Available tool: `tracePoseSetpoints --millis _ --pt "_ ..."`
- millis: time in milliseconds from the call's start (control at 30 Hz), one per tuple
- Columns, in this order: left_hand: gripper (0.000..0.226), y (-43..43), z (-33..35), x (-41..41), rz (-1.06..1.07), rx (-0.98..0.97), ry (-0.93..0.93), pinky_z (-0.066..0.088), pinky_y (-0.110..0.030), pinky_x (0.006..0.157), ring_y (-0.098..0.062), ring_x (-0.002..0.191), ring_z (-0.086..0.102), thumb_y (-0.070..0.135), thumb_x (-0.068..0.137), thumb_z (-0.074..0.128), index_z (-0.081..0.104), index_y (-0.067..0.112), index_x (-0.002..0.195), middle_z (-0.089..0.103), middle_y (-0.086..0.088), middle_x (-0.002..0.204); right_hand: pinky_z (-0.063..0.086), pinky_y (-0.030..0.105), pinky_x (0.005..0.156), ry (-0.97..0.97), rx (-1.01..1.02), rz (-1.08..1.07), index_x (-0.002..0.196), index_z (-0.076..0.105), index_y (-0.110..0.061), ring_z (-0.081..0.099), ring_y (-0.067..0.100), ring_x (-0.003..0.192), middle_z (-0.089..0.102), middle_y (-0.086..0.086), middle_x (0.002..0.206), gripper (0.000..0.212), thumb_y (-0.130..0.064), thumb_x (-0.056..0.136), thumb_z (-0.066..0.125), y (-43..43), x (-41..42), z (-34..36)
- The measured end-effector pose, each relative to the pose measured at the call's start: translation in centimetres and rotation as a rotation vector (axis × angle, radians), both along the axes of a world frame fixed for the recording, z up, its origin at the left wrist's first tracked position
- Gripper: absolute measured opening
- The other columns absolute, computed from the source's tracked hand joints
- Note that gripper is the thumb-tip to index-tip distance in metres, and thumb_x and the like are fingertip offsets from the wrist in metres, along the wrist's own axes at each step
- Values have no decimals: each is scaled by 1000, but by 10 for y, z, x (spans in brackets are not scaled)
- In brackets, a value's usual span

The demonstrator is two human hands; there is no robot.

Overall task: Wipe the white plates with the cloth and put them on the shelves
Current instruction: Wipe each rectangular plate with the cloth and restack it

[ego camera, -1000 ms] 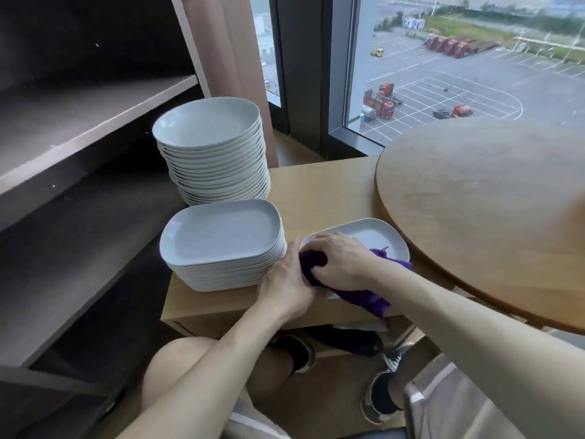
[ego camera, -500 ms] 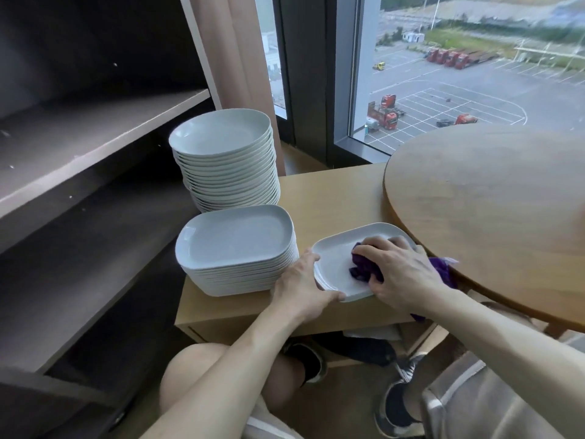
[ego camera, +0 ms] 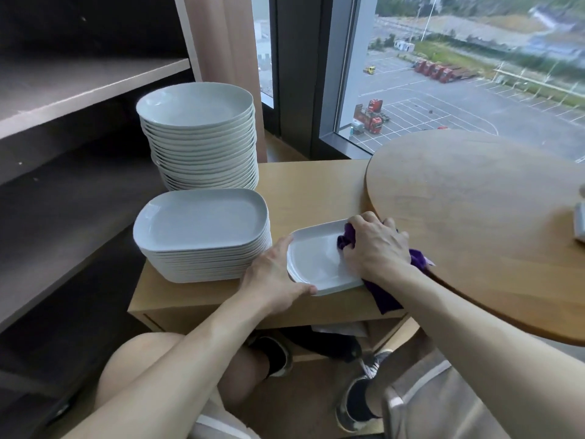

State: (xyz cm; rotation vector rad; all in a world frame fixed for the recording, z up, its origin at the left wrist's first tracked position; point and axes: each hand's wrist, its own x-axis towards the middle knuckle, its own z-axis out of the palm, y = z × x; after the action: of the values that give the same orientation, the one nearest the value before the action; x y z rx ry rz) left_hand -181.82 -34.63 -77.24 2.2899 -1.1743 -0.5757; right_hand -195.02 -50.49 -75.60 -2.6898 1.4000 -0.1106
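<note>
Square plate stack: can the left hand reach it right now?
Probably yes. The left hand grips the plate by its edge, right beside the stack. Nothing lies between them, and the stack's top is bare. The hand would first need to let go of the plate.

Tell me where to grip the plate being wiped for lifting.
Likely the left rim, from the left, where the left hand holds it: the plate lies flat, its raised rim is free there, and the right hand and cloth cover the right side.
</note>
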Motion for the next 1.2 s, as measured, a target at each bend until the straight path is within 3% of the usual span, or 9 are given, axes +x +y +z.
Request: tracePoseSetpoints --millis 233,400,533,600,700,867,1033,1200 --pt "105 -1 0 1 8 -26 45 42 -30 98 -18 129 52 49 65 91 31 39 150 56 8 142 33 49 98 -38 42 164 127 56 -34 41 30 122 48 -10 138 34 -34 95 49 13 22 -1" --pt "88 -2 5 -1 -1 -33 44 46 -32 92 -22 120 59 41 70 84 28 48 137 63 7 133 30 42 83 -100 111 394 121 58 -41 41 26 118 52 -18 136 35 -35 88 50 39 29 -5" --pt "98 -1 9 -1 -21 36 -12 43 -34 106 -23 135 51 24 84 69 9 33 161 51 -1 151 28 40 82 -120 170 479 133 55 -45 40 22 115 49 -21 139 50 -31 84 53 52 27 -8" --pt "105 1 10 -2 -33 51 -7 42 -33 103 -24 136 50 29 82 73 5 30 162 50 -1 151 29 40 82 -125 222 500 132 56 -46 39 19 111 49 -22 135 51 -28 85 53 49 23 -5" --pt "107 4 10 -1 -47 42 11 43 -32 99 -25 135 51 45 76 80 15 31 160 53 -1 148 34 41 82 -82 267 554 122 60 -46 39 17 108 50 -25 131 42 -27 85 55 41 12 1" --pt "102 3 6 1 -74 36 -12 33 -34 117 -16 147 36 55 78 82 25 30 159 34 7 164 39 47 92 72 232 511 126 60 -45 41 20 117 49 -25 136 41 -29 88 55 10 -18 14" --pt "100 3 4 2 -60 18 -6 29 -33 120 -13 149 32 52 76 85 32 28 157 30 8 166 31 40 86 189 90 390 127 55 -38 41 24 113 48 -14 136 36 -26 93 49 -27 -33 19" --pt "98 6 -2 2 -61 -28 14 22 -30 122 -10 152 25 48 76 86 34 28 156 23 7 168 30 42 84 154 -41 283 126 50 -28 44 31 116 48 -1 134 28 -27 100 41 -28 -18 6"
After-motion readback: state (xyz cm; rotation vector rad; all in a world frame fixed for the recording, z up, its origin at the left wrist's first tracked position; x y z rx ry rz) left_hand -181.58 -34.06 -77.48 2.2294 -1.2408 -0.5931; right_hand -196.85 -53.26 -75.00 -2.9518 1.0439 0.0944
